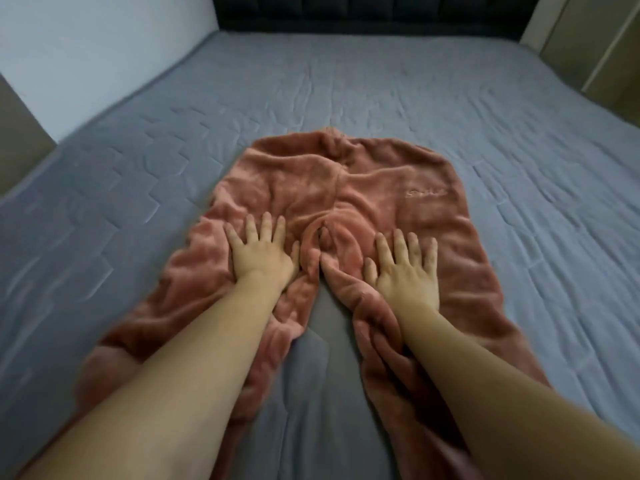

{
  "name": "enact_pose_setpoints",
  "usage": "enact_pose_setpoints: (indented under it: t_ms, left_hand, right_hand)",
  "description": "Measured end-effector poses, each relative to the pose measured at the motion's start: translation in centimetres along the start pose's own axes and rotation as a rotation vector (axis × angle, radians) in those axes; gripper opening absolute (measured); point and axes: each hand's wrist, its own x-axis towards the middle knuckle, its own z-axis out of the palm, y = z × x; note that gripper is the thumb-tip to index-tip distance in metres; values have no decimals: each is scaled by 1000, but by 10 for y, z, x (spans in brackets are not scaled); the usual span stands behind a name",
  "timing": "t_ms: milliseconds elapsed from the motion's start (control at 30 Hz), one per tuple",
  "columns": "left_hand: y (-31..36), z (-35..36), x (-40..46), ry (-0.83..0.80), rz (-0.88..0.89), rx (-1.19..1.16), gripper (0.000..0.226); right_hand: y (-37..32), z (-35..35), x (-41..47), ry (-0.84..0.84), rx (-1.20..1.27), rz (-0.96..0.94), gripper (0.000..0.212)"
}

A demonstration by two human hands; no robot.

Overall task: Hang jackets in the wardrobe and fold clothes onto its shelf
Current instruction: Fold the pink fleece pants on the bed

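Pressing fleece trousers (346,188) flat on a blue-grey quilted bed (519,133).

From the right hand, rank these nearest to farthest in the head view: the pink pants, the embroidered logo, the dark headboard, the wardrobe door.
1. Pink pants: directly under the right hand, which presses on them.
2. Embroidered logo: on the pants, just beyond the fingertips.
3. Wardrobe door and headboard: both at the bed's far end, too close to call.
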Motion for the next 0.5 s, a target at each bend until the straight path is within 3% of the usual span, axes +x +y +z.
enact_pose_setpoints:
  t_ms: [167, 267, 367, 433, 500]
  left_hand:
    - [-10, 0, -82, -168, -33, -441, 69]
    - [-25, 7, -179, -232, 71, -353, 79]
    - [-11, 10, -288, -238, 157, -336, 83]
    - [9, -8, -336, -335, 161, -545, 78]
    - [37, -40, -365, -426, 77, -883, 67]
  right_hand:
    - [10, -11, -107, 54, -3, -28, 61]
    - [35, -20, -192, 45, 79, -59, 62]
    - [80, -37, -270, -67, 294, 201, 70]
    - [115, -52, -310, -174, 489, 450, 73]
    - [140, -73, -335, -294, 858, 606, 63]
